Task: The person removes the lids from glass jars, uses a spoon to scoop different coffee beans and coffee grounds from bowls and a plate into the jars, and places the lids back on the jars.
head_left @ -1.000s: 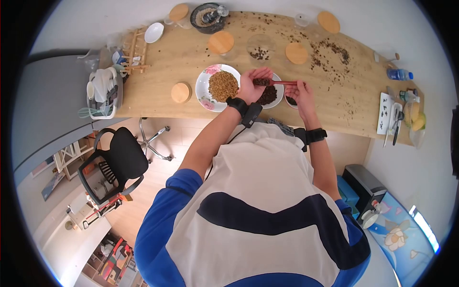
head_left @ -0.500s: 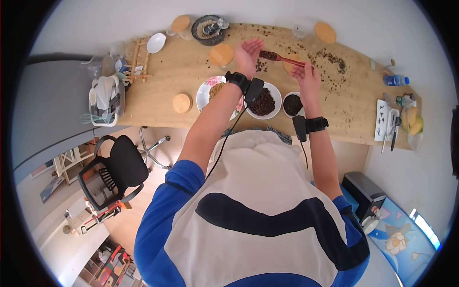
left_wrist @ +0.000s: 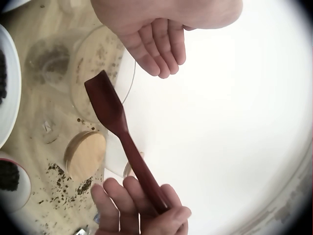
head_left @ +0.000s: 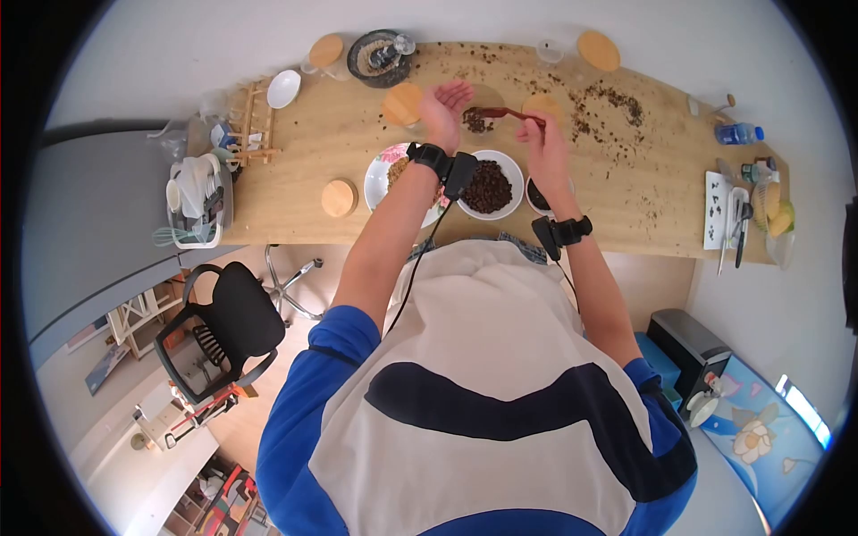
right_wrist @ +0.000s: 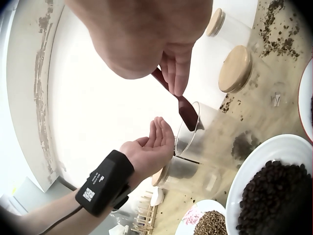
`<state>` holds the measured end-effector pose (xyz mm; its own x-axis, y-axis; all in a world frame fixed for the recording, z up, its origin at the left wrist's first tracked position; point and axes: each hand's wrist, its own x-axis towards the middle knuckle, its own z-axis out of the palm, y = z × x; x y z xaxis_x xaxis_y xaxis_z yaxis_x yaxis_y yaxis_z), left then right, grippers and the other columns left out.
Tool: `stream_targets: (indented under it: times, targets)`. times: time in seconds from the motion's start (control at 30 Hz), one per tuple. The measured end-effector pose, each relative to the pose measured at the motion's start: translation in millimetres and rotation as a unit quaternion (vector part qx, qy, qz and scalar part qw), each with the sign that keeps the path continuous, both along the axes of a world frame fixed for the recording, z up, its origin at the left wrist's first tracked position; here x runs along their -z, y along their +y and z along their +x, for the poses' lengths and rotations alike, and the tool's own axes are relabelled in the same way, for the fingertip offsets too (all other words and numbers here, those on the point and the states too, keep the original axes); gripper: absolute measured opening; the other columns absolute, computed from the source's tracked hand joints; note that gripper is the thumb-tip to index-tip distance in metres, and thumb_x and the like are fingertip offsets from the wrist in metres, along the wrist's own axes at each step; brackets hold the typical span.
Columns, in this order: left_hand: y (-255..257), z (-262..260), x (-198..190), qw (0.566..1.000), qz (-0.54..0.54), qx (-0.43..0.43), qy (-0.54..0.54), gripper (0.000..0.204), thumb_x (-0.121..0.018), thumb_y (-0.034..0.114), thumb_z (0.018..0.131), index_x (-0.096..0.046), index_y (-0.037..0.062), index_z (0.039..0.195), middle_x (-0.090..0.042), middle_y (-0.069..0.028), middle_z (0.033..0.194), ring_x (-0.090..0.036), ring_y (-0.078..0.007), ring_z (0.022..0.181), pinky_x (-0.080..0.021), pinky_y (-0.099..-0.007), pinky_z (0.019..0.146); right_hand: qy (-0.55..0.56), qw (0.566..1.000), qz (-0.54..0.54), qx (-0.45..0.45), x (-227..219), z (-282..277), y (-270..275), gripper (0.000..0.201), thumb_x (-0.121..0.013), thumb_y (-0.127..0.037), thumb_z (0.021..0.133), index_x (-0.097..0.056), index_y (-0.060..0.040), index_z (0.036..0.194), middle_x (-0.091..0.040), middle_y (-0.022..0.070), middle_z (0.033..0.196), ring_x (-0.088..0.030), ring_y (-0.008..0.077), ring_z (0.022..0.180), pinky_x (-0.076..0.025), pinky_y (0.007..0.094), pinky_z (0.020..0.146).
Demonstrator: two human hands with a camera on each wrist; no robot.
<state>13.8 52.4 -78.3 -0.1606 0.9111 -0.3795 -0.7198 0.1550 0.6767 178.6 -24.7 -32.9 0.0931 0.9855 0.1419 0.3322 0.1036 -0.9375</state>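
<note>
My right hand (head_left: 546, 150) pinches the handle of a dark red scoop (left_wrist: 106, 104). Its blade looks bare in the left wrist view and tips down at the mouth of a lidless glass jar (right_wrist: 211, 131). Dark beans (right_wrist: 246, 145) lie at the bottom of the jar. On the jar's other side my left hand (head_left: 441, 116) is held with the palm up and fingers extended, holding nothing. Nearer my body stands a white bowl (head_left: 516, 170) of dark beans. A floral plate (head_left: 380, 170) of light brown grains is partly hidden under my left forearm.
Several wooden-lidded jars, one with a round lid (head_left: 403, 104), stand around the open jar. A stone mortar (head_left: 362, 67) is at the back. Dark crumbs (head_left: 617, 112) lie scattered on the right. A small bowl (left_wrist: 22, 193) of dark bits is near my right wrist.
Both hands have moved forward from over the bowls to the glass jar. The scoop, earlier loaded with dark beans, has tipped over the jar and now looks bare.
</note>
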Motion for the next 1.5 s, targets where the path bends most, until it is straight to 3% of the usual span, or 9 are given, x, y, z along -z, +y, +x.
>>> stream_targets:
  times: [0.23,0.3,0.37,0.43,0.63,0.93,1.17,1.33,1.5]
  targets:
    - [-29,-16,1,0.999,-0.009,0.036,-0.027,0.029,-0.042,0.026,0.085,-0.052,-0.0004,0.078,-0.056,-0.0135,0.077,-0.055,-0.026,0.074,-0.046,-0.0353,0.073,0.088,0.984,-0.023,0.156,-6,37,-40,0.021,-0.045,-0.019,0.093,-0.05,-0.0001,0.102,-0.061,0.0117,0.079,-0.06,0.0196,0.066,-0.047,0.0311,0.06]
    - [-35,-28,11,0.997,-0.018,0.048,-0.051,0.026,-0.043,0.025,0.084,-0.048,0.0023,0.073,-0.052,-0.0104,0.071,-0.05,-0.0235,0.068,-0.042,-0.0333,0.067,-0.137,0.974,-0.175,0.041,-8,45,-47,0.022,-0.046,-0.02,0.092,-0.052,-0.0003,0.099,-0.063,0.0143,0.083,-0.062,0.0209,0.07,-0.048,0.0327,0.06]
    - [-44,-32,12,0.995,-0.029,0.064,-0.075,0.026,-0.044,0.025,0.084,-0.045,0.005,0.068,-0.047,-0.0073,0.064,-0.046,-0.021,0.062,-0.039,-0.0313,0.06,-0.115,0.976,-0.184,-0.009,3,44,-49,0.02,-0.049,-0.02,0.09,-0.054,-0.0016,0.097,-0.063,0.0155,0.087,-0.063,0.0245,0.075,-0.048,0.0341,0.062]
    - [-51,-37,10,0.992,-0.037,0.095,-0.068,0.026,-0.044,0.024,0.084,-0.042,0.0064,0.065,-0.042,-0.0055,0.06,-0.041,-0.0186,0.058,-0.034,-0.03,0.056,-0.2,0.976,-0.038,-0.081,11,31,-50,0.018,-0.052,-0.019,0.088,-0.055,-0.0033,0.097,-0.063,0.0136,0.087,-0.061,0.0276,0.077,-0.048,0.0348,0.064]
    - [-68,-51,46,0.981,-0.148,0.124,-0.004,0.024,-0.044,0.024,0.085,-0.047,0.0058,0.07,-0.047,-0.0054,0.061,-0.046,-0.0169,0.058,-0.04,-0.0276,0.055,-0.189,0.966,0.031,-0.175,23,3,-58,0.016,-0.055,-0.018,0.085,-0.056,-0.0051,0.094,-0.063,0.0113,0.086,-0.06,0.0288,0.078,-0.048,0.036,0.065]
    - [-98,-41,52,0.929,-0.198,0.291,0.11,0.027,-0.049,0.023,0.086,-0.055,-0.0022,0.095,-0.06,-0.0151,0.094,-0.06,-0.0229,0.083,-0.051,-0.0307,0.075,-0.198,0.975,-0.052,0.085,26,34,-81,0.018,-0.054,-0.022,0.086,-0.056,-0.0055,0.091,-0.063,0.0128,0.077,-0.061,0.0298,0.071,-0.047,0.0398,0.061]
    - [-107,-31,58,0.911,-0.188,0.322,0.178,0.029,-0.049,0.02,0.086,-0.055,-0.0058,0.097,-0.061,-0.0174,0.095,-0.063,-0.0254,0.083,-0.052,-0.0309,0.073,-0.317,0.943,-0.076,0.062,52,28,-91,0.018,-0.052,-0.021,0.088,-0.055,-0.0035,0.091,-0.062,0.0172,0.073,-0.06,0.0327,0.063,-0.047,0.0397,0.053]
    - [-112,-29,61,0.902,-0.173,0.319,0.233,0.023,-0.045,0.015,0.086,-0.056,-0.0046,0.091,-0.063,-0.0144,0.086,-0.064,-0.0222,0.073,-0.053,-0.0298,0.066,0.085,0.96,-0.219,0.154,88,28,-84,0.023,-0.05,-0.018,0.09,-0.052,0.005,0.091,-0.063,0.015,0.069,-0.063,0.0221,0.055,-0.053,0.0313,0.051]
    - [-115,-34,65,0.895,-0.179,0.323,0.251,0.023,-0.047,0.016,0.086,-0.057,-0.0049,0.09,-0.063,-0.0145,0.086,-0.064,-0.0228,0.077,-0.053,-0.0304,0.07,0.212,0.91,-0.322,0.15,105,29,-70,0.025,-0.046,-0.019,0.092,-0.051,0.0056,0.092,-0.062,0.0117,0.072,-0.062,0.0168,0.059,-0.054,0.0291,0.054]
